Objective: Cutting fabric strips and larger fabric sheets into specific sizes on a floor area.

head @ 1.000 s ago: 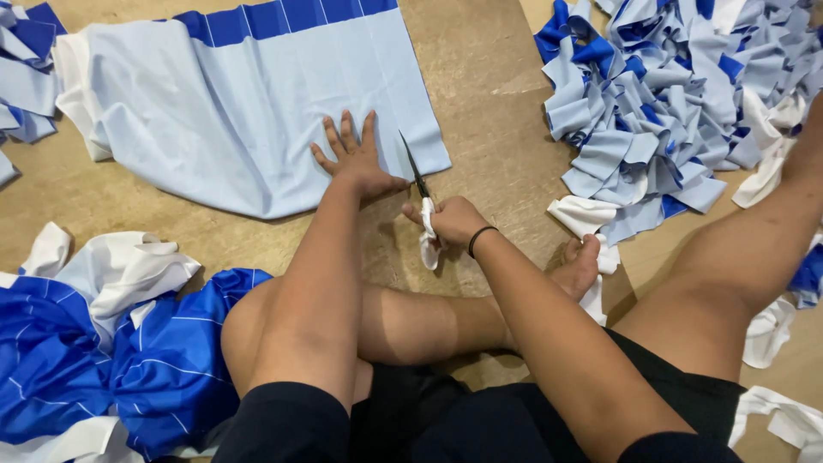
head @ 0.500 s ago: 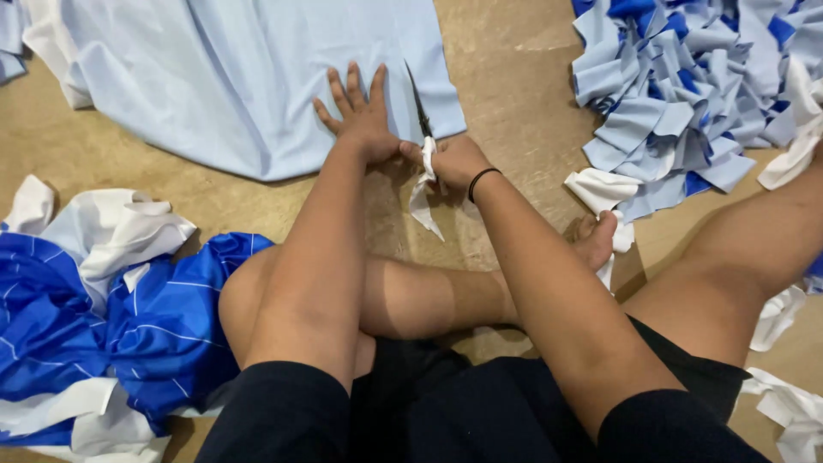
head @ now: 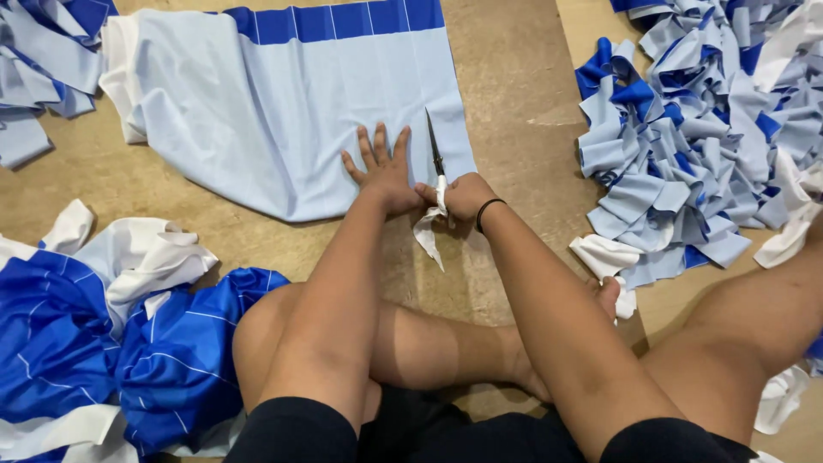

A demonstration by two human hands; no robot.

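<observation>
Scissors (head: pixel 435 147) clenched in R hand (head: pixel 464 196); L hand (head: pixel 383 168) flat on cloth (head: pixel 291 111), strip pile (head: pixel 703 137) nearby.

Lying flat on tan-brown board floor (head: pixel 514 77): pale sky-blue fabric sheet (head: pixel 300 111), carrying a royal-blue band along the far edge, crossed by thin white lines.

Resting on that sheet: scissors (head: pixel 435 150), showing dark grey blades, handles wrapped in white cloth strip.

Encircling the right wrist: black band (head: pixel 489 210).

Piling at right: heap of cut strips (head: pixel 711 129), mixing light blue, royal blue and white.

Bunching at lower left: crumpled garment (head: pixel 103 343), showing deep royal blue with fine white pinstripes, plus plain white panels.

Sitting at upper left: folded pieces (head: pixel 47 60), pairing pale blue with royal blue.

Covering the thighs: black shorts (head: pixel 446 433).
</observation>
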